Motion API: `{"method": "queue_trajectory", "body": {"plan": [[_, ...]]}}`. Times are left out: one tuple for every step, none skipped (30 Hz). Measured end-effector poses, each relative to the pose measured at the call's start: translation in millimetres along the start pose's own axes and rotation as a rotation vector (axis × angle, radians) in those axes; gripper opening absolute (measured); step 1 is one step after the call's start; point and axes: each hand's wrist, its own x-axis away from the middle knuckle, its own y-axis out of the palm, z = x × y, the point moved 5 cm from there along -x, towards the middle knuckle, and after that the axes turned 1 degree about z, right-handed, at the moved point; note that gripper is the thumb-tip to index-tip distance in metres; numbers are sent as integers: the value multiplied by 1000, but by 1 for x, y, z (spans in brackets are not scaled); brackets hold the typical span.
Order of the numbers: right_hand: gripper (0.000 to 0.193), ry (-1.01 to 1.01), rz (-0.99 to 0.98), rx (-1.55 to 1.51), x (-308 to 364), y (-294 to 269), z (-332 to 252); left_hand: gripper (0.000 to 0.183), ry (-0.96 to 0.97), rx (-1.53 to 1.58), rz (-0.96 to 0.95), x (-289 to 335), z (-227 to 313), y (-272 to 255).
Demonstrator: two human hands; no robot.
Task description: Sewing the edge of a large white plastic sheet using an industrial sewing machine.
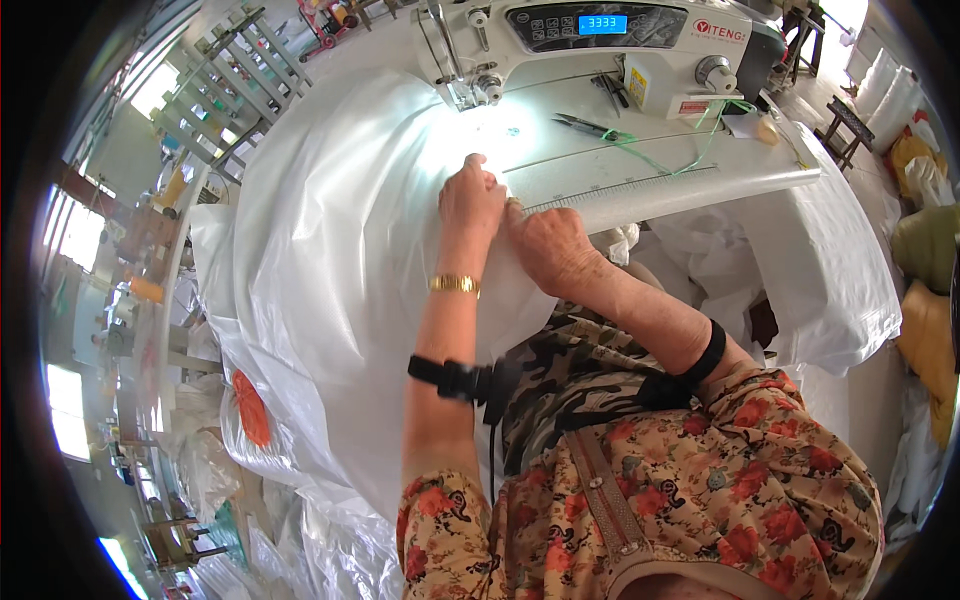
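Note:
A large white plastic-like sheet [330, 220] spreads over the left of the sewing machine's bed and hangs down over my lap. My left hand [472, 205], with a gold watch band on its wrist, has its fingers closed on the sheet just in front of the needle area. Close beside it, my right hand [550, 248] is closed at the sheet's right edge, thumb against the material. Above both hands stands the sewing machine head [600, 40], its lamp shining brightly on the needle area. Glare hides the stitching spot.
Thread snips [585, 126] and a tangle of green thread [680, 165] lie on the bed to the right. A printed ruler scale runs along the bed's front edge. More white material [830, 270] drapes at the right. Wooden stools [845, 130] stand beyond; an orange bundle [250, 408] shows at left.

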Motion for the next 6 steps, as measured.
{"method": "queue_trajectory", "body": {"plan": [[34,4,3,-3,0,1,1,40,55,-54,-4,15,7,-5],[38,-36,33,39,1,2,-1,40,54,-59,-4,32,6,-10],[41,-73,62,84,2,2,-2,36,205,-240,117,49,13,-19],[41,-76,62,76,1,3,-5,33,354,-427,236,62,18,-27],[55,-45,5,46,0,7,-4,35,256,-452,162,63,0,-24],[71,-22,-52,18,-1,8,-5,35,248,-459,163,66,-2,-26]]}}
